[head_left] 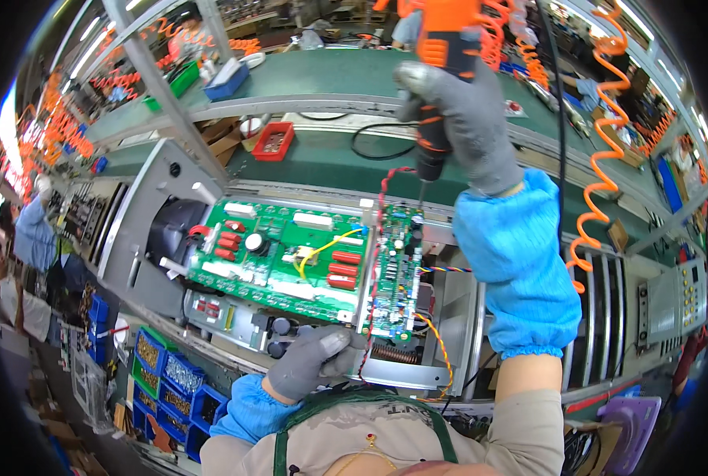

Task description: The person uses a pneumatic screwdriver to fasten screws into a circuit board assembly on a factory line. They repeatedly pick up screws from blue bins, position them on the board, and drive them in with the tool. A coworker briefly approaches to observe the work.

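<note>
My gloved right hand (481, 119) is wrapped round an orange and black power screwdriver (431, 135), held upright. Its bit points down at the top end of a narrow green circuit board (396, 278) fitted with many small parts. Left of that lies a wider green circuit board (278, 250) with red components and a yellow wire. Both boards sit in an open grey metal chassis (409, 373). My gloved left hand (310, 362) is at the chassis's near side, below the boards, with its fingers curled together; whatever lies between them is hidden. A red and black twisted wire (381, 214) runs beside the narrow board.
A red parts tray (274, 141) sits on the green bench behind the chassis. Blue bins (181, 373) of small hardware stand at lower left. An orange coiled hose (600, 182) hangs at right, near the rollers (608, 317) and another grey unit (671, 305).
</note>
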{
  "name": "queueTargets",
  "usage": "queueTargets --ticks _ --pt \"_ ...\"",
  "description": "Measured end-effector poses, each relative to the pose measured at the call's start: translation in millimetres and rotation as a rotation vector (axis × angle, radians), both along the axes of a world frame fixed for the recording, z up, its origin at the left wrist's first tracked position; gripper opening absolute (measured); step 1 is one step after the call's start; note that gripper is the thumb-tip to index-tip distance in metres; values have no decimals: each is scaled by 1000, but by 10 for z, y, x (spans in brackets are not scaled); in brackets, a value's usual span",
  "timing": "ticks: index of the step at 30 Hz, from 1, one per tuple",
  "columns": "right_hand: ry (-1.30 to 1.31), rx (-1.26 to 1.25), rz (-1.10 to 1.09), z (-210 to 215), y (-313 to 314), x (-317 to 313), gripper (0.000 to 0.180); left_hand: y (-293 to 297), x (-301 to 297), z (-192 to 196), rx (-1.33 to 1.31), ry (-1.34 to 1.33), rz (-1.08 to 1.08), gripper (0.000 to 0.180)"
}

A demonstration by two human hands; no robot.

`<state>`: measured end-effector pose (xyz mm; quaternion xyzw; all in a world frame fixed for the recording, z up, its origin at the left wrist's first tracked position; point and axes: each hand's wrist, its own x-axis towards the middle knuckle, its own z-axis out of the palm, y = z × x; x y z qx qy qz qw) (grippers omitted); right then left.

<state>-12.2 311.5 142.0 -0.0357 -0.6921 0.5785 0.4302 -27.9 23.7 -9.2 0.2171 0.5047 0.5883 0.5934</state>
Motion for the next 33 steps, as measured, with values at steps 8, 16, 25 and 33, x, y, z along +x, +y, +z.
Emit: queueTargets --ticks 8,16,25,33 --pt "-58 -310 -117 -160 39 70 24 -105 15 -174 145 -172 13 36" --pt "411 -314 47 30 -474 1010 43 -364 202 -303 179 -452 263 41" --pt "534 -285 787 -366 -1115 1403 57 -394 520 -115 636 -920 295 69" --pt "566 -370 581 -563 -1599 1456 73 -472 842 -100 718 -810 280 58"
